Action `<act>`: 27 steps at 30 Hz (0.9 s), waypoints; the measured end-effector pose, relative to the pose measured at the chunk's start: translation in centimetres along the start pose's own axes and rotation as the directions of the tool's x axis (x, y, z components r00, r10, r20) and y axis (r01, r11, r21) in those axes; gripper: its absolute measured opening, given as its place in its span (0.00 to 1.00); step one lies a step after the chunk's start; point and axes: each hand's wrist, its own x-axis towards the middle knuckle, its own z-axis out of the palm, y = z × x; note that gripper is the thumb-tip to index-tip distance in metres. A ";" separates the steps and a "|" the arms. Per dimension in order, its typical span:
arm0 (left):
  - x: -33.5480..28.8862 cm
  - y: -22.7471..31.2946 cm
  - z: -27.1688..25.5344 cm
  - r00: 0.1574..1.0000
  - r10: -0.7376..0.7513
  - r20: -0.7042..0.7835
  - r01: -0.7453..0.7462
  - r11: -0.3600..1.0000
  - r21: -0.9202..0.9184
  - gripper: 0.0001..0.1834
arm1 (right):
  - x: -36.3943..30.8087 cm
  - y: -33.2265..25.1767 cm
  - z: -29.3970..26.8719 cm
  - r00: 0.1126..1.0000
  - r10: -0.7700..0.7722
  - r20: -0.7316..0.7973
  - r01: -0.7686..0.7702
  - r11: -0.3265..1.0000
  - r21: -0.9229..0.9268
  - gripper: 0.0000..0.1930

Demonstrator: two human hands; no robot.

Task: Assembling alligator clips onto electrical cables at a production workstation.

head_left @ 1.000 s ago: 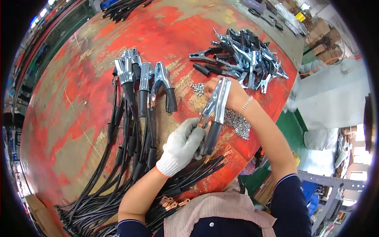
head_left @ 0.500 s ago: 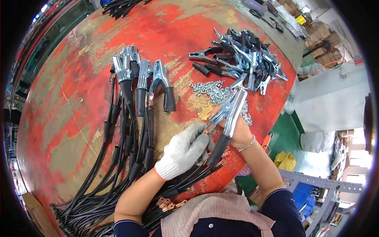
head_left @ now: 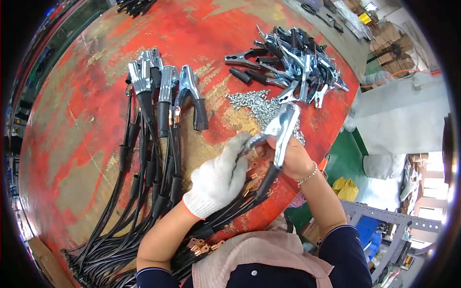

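My bare right hand (head_left: 298, 159) is closed around a silver metal clamp (head_left: 287, 128) with black sleeved handles. One handle points down toward me, and the jaw end points up and away. My left hand (head_left: 217, 175), in a white knitted glove, pinches the clamp's other arm beside the right fingertips. Whether a cable end lies between the left fingers is hidden. Just beyond the clamp lies a pile of small silver screws (head_left: 257, 106). Black cables (head_left: 230, 213) with copper lugs (head_left: 250, 185) lie below both hands.
A heap of loose clamps (head_left: 302, 65) sits at the far right of the worn red table (head_left: 96, 144). On the left, several clamps (head_left: 163, 91) are joined to long black cables (head_left: 117, 206). More black cables (head_left: 137, 6) lie at the far edge. A metal rack (head_left: 384, 218) stands right.
The left hand has shifted slightly left and turned, its fingers now higher on the clamp arm. The right hand has moved slightly right, still holding the clamp. The view has shifted a little.
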 end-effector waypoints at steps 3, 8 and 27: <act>0.4 -0.3 -0.3 0.994 -0.107 -0.035 0.105 0.992 -0.065 0.19 | 0.6 -2.9 -0.5 0.780 -0.623 0.065 0.400 0.416 -0.816 0.08; 1.1 -0.6 -0.7 0.846 -0.446 0.291 0.451 0.309 -0.838 0.20 | 1.0 0.3 -2.6 0.765 -0.567 0.304 0.308 -0.092 -0.947 0.05; 0.2 0.5 -0.2 0.918 -0.281 0.279 0.396 0.670 -0.628 0.22 | 0.3 -0.6 2.6 0.628 -0.767 0.135 0.488 0.253 -0.835 0.11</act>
